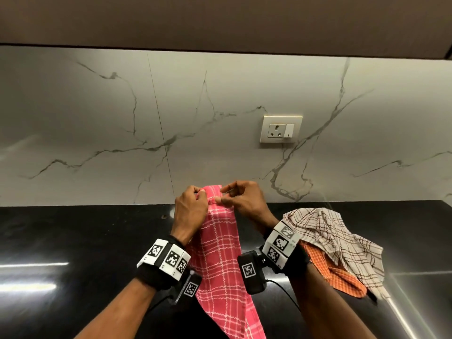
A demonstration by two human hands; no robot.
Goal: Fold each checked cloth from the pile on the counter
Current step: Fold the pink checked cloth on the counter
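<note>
A pink checked cloth [221, 255] hangs in the air above the black counter [80, 241], reaching down past the bottom of the frame. My left hand [189, 209] pinches its top edge at the left corner. My right hand [241, 198] pinches the same top edge just to the right, thumb and fingers curled on the fabric. Both hands are close together at the level of the counter's back edge. To the right lies the pile: a beige cloth with brown checks [330, 238] crumpled on top of an orange checked cloth [335, 272].
A white marble backsplash [97, 123] rises behind the counter, with a socket and switch plate [281, 129] right of centre. A dark cabinet underside [220, 20] runs overhead. Both wrists wear marker bands and black devices.
</note>
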